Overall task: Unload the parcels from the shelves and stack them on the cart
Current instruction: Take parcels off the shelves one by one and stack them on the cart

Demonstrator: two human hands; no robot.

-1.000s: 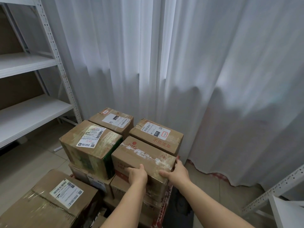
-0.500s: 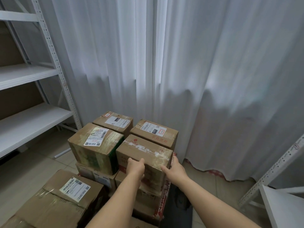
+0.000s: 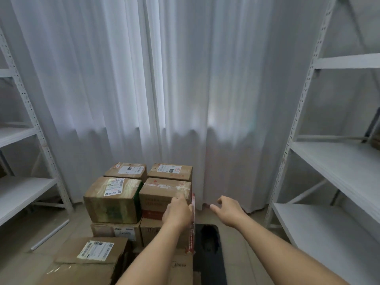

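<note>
Several brown cardboard parcels are stacked on the black cart (image 3: 208, 254). On top at the right sits a parcel with red-printed tape (image 3: 162, 192), beside a taped parcel with a green side (image 3: 111, 200). Two labelled parcels (image 3: 126, 170) (image 3: 170, 170) stand behind them. A lower parcel with a white label (image 3: 92, 256) lies nearest me. My left hand (image 3: 177, 211) touches the near right corner of the red-taped parcel with relaxed fingers. My right hand (image 3: 228, 210) hovers in the air to the right of the stack, fingers spread, holding nothing.
White metal shelving stands on the left (image 3: 24, 194) and on the right (image 3: 333, 165). A dark object (image 3: 376, 138) shows at the right shelf's far edge. A white curtain (image 3: 185, 99) hangs behind the cart. A white tube (image 3: 49, 235) lies on the floor.
My right hand has let go of the red-taped parcel and moved off to the right. The left hand has slid to the parcel's right corner. The view has turned right.
</note>
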